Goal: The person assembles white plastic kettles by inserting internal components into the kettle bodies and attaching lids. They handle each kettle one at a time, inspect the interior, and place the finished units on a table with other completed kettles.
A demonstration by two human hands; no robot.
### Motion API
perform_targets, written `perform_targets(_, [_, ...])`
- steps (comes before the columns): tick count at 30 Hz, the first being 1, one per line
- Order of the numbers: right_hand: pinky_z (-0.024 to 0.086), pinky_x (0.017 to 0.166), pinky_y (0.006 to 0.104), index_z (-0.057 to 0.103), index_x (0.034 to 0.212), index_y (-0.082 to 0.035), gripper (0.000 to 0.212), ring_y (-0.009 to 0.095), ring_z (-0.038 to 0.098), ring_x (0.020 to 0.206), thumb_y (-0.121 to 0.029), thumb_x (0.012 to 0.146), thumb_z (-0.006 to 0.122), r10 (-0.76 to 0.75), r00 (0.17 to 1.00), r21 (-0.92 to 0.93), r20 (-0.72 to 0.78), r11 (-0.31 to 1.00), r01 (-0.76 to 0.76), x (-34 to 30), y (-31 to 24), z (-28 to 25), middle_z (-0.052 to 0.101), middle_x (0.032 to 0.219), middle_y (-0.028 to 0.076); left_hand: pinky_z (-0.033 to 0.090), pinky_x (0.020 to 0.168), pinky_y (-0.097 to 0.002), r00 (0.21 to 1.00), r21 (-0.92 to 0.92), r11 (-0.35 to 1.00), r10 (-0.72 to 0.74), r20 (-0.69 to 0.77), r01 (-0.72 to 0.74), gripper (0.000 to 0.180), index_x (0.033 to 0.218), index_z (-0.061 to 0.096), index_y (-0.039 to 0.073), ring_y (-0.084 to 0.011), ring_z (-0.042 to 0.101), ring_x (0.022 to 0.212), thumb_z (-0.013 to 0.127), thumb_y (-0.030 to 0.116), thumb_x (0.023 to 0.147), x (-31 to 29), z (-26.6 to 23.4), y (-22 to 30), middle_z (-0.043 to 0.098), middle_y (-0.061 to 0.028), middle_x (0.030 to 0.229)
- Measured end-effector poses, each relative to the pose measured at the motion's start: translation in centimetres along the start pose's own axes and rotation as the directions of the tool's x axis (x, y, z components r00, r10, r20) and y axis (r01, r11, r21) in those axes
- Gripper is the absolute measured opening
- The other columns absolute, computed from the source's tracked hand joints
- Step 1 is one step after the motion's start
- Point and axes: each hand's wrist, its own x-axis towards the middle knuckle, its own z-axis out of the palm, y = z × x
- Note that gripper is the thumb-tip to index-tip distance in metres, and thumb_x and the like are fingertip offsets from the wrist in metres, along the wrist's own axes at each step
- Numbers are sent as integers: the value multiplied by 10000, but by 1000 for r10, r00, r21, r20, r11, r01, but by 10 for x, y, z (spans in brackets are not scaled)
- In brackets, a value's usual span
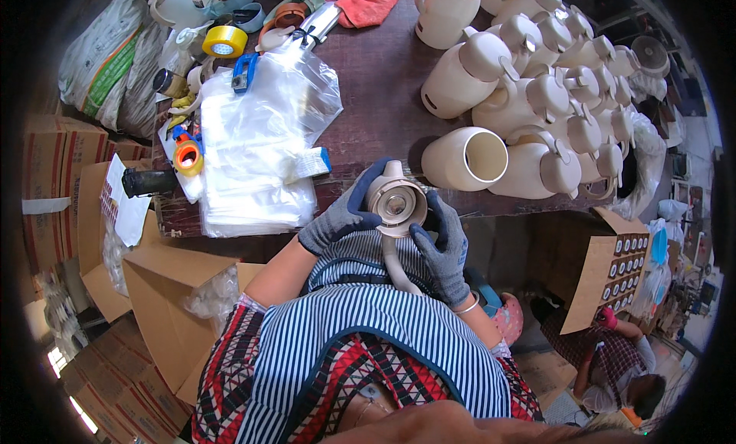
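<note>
Just off the table's near edge, I hold a beige vacuum jug top (398,204) with both hands. Its round inner side, with a ring and a pale centre, faces up at me. A curved handle hangs from it toward my striped apron. My left hand (345,214), in a grey glove with dark fingers, grips the left side of the rim. Closed on the right side is my right hand (446,252), in the same kind of glove. To the right, near the edge, stands a beige jug body (445,162) with its wide mouth uncovered.
Several beige jugs with tops (537,99) crowd the table's right side. Clear plastic bags (257,149) lie at left, beside yellow tape (225,41) and a blue cutter (244,73). Open cartons (180,275) stand at lower left. Another person (613,360) works by a carton at lower right.
</note>
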Motion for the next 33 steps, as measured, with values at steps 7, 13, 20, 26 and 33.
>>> perform_targets(7, [483, 1043, 384, 524, 1404, -25, 603, 273, 577, 1248, -160, 867, 764, 18, 1000, 45, 0, 999, -17, -4, 1, 0, 571, 1366, 175, 246, 1202, -428, 1000, -63, 998, 24, -17, -25, 1243, 1593, 173, 37, -284, 304, 1473, 748, 718, 726, 0, 0, -8, 320, -169, 1580])
perform_targets(13, [479, 1054, 385, 512, 1399, -4, 620, 269, 566, 1256, -152, 859, 779, 33, 999, 108, 3, 994, -33, -8, 7, 3, 557, 1373, 174, 243, 1203, -427, 1000, -121, 993, 4, -7, -4, 1216, 1590, 175, 27, -274, 305, 1469, 735, 707, 751, -1, -1, -9, 319, -168, 1581])
perform_targets(20, [474, 1061, 392, 497, 1404, -3, 653, 283, 548, 1269, -178, 849, 793, 16, 1000, 112, 15, 993, -18, -8, 6, 4, 523, 1390, 182, 239, 1203, -410, 999, -153, 987, -52, 16, 54, 1269, 1587, 184, 28, -261, 308, 1465, 796, 685, 691, -4, -4, -11, 332, -156, 1571])
perform_targets(26, [469, 1067, 401, 470, 1435, -8, 690, 316, 521, 1293, -221, 859, 785, -22, 999, 32, 29, 999, 21, -6, 1, 4, 496, 1406, 200, 228, 1207, -408, 999, -155, 987, -50, 17, 52, 1288, 1592, 169, 43, -255, 289, 1472, 811, 677, 673, -2, -7, -11, 316, -140, 1581])
perform_targets(33, [456, 1080, 412, 440, 1469, -13, 728, 335, 481, 1336, -227, 862, 780, -81, 996, -67, 43, 994, 84, -2, -7, 4, 463, 1437, 205, 224, 1211, -409, 999, -190, 981, -45, 22, 49, 1282, 1593, 155, 44, -257, 271, 1481, 818, 657, 683, -6, -7, -4, 298, -146, 1585])
